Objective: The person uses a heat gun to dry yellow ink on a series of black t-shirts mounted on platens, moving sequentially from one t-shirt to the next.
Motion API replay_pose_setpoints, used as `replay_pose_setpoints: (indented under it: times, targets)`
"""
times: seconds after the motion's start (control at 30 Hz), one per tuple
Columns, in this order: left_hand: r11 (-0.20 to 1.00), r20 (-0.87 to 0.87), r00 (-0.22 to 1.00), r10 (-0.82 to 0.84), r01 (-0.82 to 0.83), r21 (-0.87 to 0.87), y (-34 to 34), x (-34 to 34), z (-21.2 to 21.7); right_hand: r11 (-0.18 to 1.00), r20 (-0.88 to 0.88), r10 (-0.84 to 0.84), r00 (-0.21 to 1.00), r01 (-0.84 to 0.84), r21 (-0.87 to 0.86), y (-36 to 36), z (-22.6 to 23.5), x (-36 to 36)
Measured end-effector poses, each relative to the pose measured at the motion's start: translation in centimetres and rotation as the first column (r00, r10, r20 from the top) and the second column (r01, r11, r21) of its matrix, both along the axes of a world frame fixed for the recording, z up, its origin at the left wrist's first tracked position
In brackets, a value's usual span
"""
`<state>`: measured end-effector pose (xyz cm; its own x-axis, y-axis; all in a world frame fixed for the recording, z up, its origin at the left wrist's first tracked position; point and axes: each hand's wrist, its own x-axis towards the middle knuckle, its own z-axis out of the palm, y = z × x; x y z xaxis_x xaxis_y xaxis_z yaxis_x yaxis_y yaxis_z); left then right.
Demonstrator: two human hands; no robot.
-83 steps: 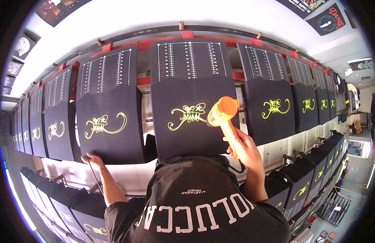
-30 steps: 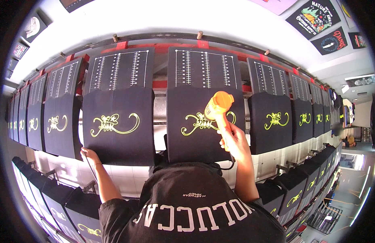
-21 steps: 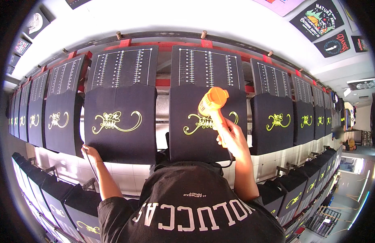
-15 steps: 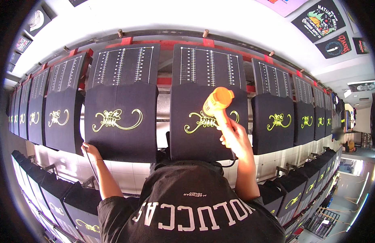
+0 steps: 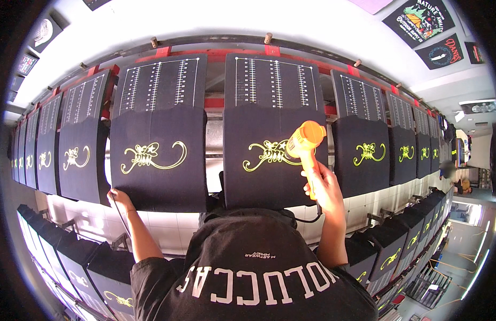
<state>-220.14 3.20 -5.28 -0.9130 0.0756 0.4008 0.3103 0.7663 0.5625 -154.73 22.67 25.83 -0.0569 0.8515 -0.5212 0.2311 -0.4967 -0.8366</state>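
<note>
My right hand [image 5: 325, 188] is closed around the handle of an orange hair dryer [image 5: 310, 155]. Its head hangs over the right part of a yellow-green outlined print [image 5: 270, 153] on a black shirt [image 5: 258, 187], which is stretched over a flat board. A dark cord leads down from the handle. Lower left, my left hand [image 5: 122, 200] is closed on a thin dark cord [image 5: 119, 214] beside the lower left corner of another black shirt [image 5: 151, 192] with the same print.
More black boards with printed shirts [image 5: 368, 171] run in a row to both sides, on a red and black rack [image 5: 214, 101]. Their upper ends carry white ruler marks. A second row of shirt boards [image 5: 108, 273] stands at the lower edge. Framed prints [image 5: 419, 21] hang at upper right.
The hair dryer and my right hand have shifted right and slightly down, uncovering more of the print. My left hand stays in place. The whole view has moved slightly.
</note>
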Motion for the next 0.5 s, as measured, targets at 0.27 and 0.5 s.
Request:
replay_pose_setpoints:
  times: [0.27,0.5]
  targets:
    - [1.000,0.150,0.989,0.003,0.001,-0.027,0.1,0.8,1.4,0.996,-0.102,0.073,0.992,-0.077,-0.035,0.6,-0.2,-3.0]
    - [0.998,0.121,0.992,0.038,-0.031,-0.059,1.1,2.6,3.3,0.982,-0.133,0.187,0.973,-0.186,0.016,1.6,-0.7,-5.7]
